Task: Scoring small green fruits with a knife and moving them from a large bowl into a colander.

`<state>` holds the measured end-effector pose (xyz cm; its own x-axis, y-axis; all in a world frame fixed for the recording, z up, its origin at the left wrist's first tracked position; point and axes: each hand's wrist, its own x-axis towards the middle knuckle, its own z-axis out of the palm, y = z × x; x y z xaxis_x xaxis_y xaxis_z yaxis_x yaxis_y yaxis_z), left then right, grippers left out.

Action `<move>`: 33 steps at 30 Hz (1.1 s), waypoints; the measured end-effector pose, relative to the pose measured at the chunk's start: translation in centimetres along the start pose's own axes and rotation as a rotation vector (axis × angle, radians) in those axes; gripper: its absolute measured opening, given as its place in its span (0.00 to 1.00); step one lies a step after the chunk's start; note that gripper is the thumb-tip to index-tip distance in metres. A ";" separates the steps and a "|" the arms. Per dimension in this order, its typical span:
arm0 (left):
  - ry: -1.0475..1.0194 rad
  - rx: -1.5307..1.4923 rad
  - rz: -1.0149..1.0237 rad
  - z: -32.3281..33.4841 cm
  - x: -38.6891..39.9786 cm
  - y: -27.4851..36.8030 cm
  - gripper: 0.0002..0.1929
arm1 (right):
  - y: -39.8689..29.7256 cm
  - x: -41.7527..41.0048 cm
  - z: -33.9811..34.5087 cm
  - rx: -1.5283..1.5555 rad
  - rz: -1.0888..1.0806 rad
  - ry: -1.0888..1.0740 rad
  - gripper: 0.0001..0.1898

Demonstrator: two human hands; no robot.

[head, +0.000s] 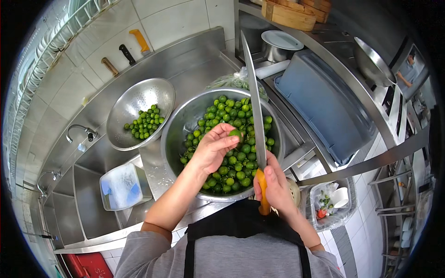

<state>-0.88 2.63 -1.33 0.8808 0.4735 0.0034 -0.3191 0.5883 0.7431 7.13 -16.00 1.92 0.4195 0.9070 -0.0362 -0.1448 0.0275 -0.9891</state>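
Note:
Between the thumb and fingers of my left hand [215, 148] is a small green citrus fruit [235, 134], above a wide steel bowl [175, 130]. My right hand [276, 184] grips the orange handle of a long knife [256, 104]. Its blade points up and away from me, crossing over the bowl's right side. Many small green citrus fruits [240, 158] fill much of the bowl. To the bowl's left a tilted steel colander [121, 107] holds a smaller group of the same fruits [144, 122].
A soapy plastic tub [121, 187] stands in the sink [92, 205]. Three knives [127, 54] are at the back wall. A plastic bag of greens [231, 80] lies behind the bowl; a grey bin [323, 100] is at right. A lined waste bin [351, 205] stands lower right.

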 end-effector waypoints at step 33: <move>0.183 0.202 0.235 3.1 0.6 0.3 0.14 | 1.2 -1.4 -0.2 -0.089 0.084 -0.060 0.30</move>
<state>0.61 1.11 0.97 0.7086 0.7007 0.0831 -0.4134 0.3168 0.8537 6.58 -17.32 0.72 0.3549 0.9280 -0.1136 -0.0961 -0.0846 -0.9918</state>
